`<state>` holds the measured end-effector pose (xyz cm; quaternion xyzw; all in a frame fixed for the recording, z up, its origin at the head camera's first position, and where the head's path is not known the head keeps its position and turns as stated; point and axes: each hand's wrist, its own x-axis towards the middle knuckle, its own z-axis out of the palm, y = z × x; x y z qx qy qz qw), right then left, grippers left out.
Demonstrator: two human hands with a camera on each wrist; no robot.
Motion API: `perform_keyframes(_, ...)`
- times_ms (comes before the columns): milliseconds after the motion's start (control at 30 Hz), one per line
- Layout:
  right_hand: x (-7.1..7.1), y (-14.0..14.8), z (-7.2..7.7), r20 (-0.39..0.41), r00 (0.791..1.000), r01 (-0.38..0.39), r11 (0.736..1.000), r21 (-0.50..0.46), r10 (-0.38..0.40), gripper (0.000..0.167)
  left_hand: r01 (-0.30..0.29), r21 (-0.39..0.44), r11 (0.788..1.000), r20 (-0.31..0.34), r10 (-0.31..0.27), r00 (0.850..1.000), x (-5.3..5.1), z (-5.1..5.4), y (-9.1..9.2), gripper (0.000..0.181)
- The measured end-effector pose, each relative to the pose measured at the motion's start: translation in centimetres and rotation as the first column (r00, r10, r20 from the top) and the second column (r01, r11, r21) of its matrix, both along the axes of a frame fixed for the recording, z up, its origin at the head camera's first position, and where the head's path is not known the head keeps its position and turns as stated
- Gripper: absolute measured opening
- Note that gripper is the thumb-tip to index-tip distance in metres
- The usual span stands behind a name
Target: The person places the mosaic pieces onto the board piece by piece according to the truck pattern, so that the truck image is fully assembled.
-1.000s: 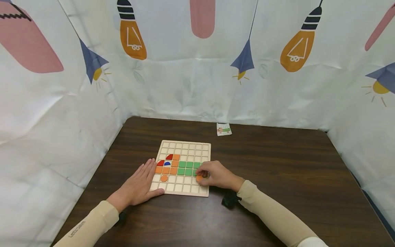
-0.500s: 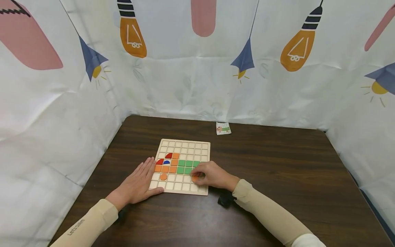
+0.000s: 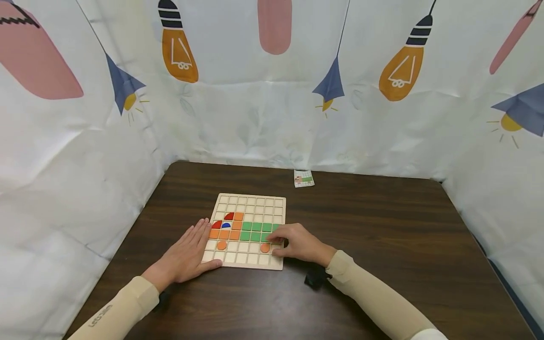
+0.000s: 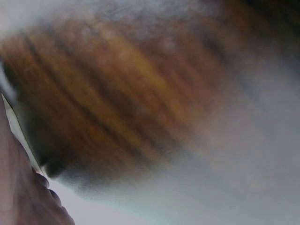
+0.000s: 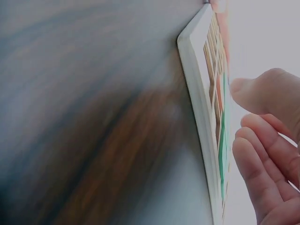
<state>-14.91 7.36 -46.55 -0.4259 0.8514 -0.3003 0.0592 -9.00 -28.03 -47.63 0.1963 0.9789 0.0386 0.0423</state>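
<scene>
A pale wooden grid board [image 3: 252, 208] lies flat, with orange, green, red and blue-and-white tiles in its cells. My left hand [image 3: 182, 257] rests along the board's left edge, fingers straight and thumb at the near-left corner. Over the right side of the board, my right hand [image 3: 301, 243] has thumb and fingers apart with nothing between them. An orange disc [image 3: 265, 248] lies just left of those fingertips, below the green tiles [image 3: 256, 231]. Another orange disc [image 3: 221, 245] sits in the same row further left. The right hand partly covers the rightmost green tiles.
A small printed card [image 3: 303, 178] with a coloured grid picture lies at the far edge of the dark wooden table [image 3: 374, 217]. A white patterned cloth [image 3: 238, 118] hangs behind the table and at its sides.
The right-hand fingers have let go of the orange disc and drawn slightly right, leaving it lying on the board. The left hand keeps its place on the board's edge.
</scene>
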Motion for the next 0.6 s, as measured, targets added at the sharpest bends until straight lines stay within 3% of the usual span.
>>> perform_keyframes(200,0.0,2.3,0.0,0.027,0.996,0.085,0.996,-0.013,-0.085,0.034,-0.022,0.017,1.000,0.028,0.022,0.999,0.5,0.3,-0.9,0.111)
perform_keyframes(600,-0.1,10.3,0.1,-0.071,0.963,0.258,0.965,-0.051,-0.262,0.034,-0.056,0.056,0.997,0.042,0.054,0.998,1.4,-0.2,-1.6,0.113)
